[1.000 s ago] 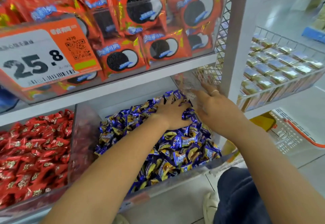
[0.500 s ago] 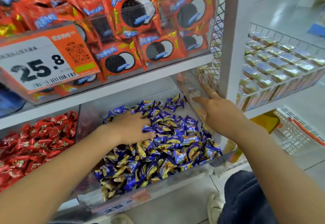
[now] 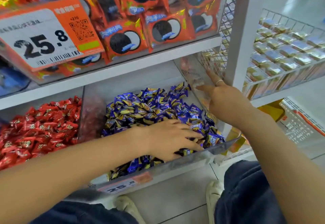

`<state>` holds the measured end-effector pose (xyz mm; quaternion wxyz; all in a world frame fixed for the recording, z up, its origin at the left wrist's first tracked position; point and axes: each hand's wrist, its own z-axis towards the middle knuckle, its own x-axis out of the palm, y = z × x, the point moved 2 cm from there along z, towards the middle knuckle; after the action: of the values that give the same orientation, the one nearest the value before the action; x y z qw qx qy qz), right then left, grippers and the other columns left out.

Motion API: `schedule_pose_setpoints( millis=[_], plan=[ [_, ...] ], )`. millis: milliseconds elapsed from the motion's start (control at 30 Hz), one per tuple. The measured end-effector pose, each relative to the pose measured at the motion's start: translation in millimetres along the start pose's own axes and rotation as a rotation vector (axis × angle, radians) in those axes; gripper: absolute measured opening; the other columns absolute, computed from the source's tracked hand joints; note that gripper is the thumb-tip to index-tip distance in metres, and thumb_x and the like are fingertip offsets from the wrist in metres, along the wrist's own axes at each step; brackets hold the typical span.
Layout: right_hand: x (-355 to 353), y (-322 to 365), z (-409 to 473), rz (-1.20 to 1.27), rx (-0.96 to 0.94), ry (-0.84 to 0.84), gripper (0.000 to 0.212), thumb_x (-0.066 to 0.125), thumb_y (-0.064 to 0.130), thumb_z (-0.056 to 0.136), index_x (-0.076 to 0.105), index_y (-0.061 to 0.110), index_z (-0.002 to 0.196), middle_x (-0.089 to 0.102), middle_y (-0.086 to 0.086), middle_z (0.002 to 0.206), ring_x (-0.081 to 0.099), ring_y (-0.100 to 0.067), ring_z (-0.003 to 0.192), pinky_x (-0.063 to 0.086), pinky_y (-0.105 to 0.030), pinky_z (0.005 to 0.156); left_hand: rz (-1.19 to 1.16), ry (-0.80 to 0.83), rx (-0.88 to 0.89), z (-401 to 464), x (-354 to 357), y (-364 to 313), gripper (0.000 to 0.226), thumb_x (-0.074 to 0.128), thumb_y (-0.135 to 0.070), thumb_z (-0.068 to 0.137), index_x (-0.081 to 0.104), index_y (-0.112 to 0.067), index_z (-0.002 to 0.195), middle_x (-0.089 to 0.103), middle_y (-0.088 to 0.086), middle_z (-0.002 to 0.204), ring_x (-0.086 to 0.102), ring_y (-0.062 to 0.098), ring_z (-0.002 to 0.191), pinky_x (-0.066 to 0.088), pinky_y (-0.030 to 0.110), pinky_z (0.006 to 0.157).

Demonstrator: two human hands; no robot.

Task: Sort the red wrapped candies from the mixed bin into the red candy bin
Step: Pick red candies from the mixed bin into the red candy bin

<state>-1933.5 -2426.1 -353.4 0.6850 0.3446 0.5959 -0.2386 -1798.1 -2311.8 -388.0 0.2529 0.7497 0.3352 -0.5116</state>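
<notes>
Left hand point(image 3: 173, 138): fingers straight, spread flat on blue candies point(image 3: 149, 107) near mixed bin's point(image 3: 175, 166) front edge; grasping nothing I can see.
Right hand point(image 3: 223, 100): released, fingers extended against bin's right wall.
Risk: I judge raking could push candies over the front edge.
Red candies point(image 3: 38, 130): glossy, heaped in red candy bin point(image 3: 82, 111), left; 0 visible among blue.

The orange-and-white price tag point(image 3: 47, 35) on the upper cookie bin point(image 3: 202, 21) reads "25.8" above a barcode and beside a QR code, its small print too blurred to read, and a smaller label point(image 3: 123, 186) on the front of the mixed bin point(image 3: 175, 168) shows "25".
</notes>
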Motion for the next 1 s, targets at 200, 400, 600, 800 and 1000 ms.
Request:
schedule_pose_setpoints(
  millis=[200, 400, 600, 800, 1000],
  plan=[
    [3, -3, 0, -0.007, 0.004, -0.008, 0.064, 0.049, -0.003, 0.082, 0.042, 0.023, 0.139, -0.003, -0.005, 0.16, 0.054, -0.037, 0.117, 0.052, -0.043, 0.082, 0.307, 0.153, -0.151, 26, 0, 44, 0.061, 0.051, -0.044, 0.091, 0.026, -0.034, 0.147, 0.005, -0.002, 0.16, 0.016, 0.036, 0.142, 0.019, 0.054, 0.113],
    [8, -7, 5, -0.026, -0.015, -0.043, 0.063, 0.053, 0.004, 0.086, 0.039, 0.031, 0.141, 0.0, -0.003, 0.16, 0.057, -0.033, 0.116, 0.053, -0.042, 0.081, 0.232, 0.062, -0.465, 5, -7, 104, 0.057, 0.045, -0.052, 0.094, 0.031, -0.034, 0.145, 0.011, -0.002, 0.159, 0.013, 0.034, 0.144, 0.017, 0.051, 0.115],
    [10, -7, 7, -0.041, -0.009, -0.048, 0.066, 0.051, 0.001, 0.081, 0.042, 0.03, 0.14, 0.001, -0.005, 0.16, 0.058, -0.033, 0.115, 0.054, -0.042, 0.079, 0.026, -0.068, -0.586, -38, -10, 114, 0.054, 0.044, -0.057, 0.092, 0.038, -0.037, 0.142, 0.012, -0.004, 0.16, 0.012, 0.027, 0.145, 0.012, 0.043, 0.117],
    [11, -5, 6, -0.049, -0.022, -0.058, 0.065, 0.051, -0.001, 0.079, 0.044, 0.027, 0.138, 0.003, -0.009, 0.159, 0.056, -0.037, 0.116, 0.054, -0.046, 0.08, -0.077, 0.075, -0.62, -83, -8, 77, 0.1, 0.043, -0.085, 0.07, -0.009, -0.047, 0.147, -0.015, -0.005, 0.159, -0.007, 0.023, 0.147, 0.008, 0.045, 0.118],
    [6, -2, 1, -0.056, -0.002, -0.061, 0.058, 0.051, 0.005, 0.084, 0.046, 0.029, 0.137, 0.003, -0.008, 0.16, 0.06, -0.036, 0.109, 0.052, -0.041, 0.077, 0.107, 0.212, -0.272, -76, 21, 34, 0.094, 0.047, -0.078, 0.076, -0.006, -0.047, 0.147, -0.014, -0.003, 0.16, -0.012, 0.027, 0.146, -0.006, 0.052, 0.117]
  ],
)
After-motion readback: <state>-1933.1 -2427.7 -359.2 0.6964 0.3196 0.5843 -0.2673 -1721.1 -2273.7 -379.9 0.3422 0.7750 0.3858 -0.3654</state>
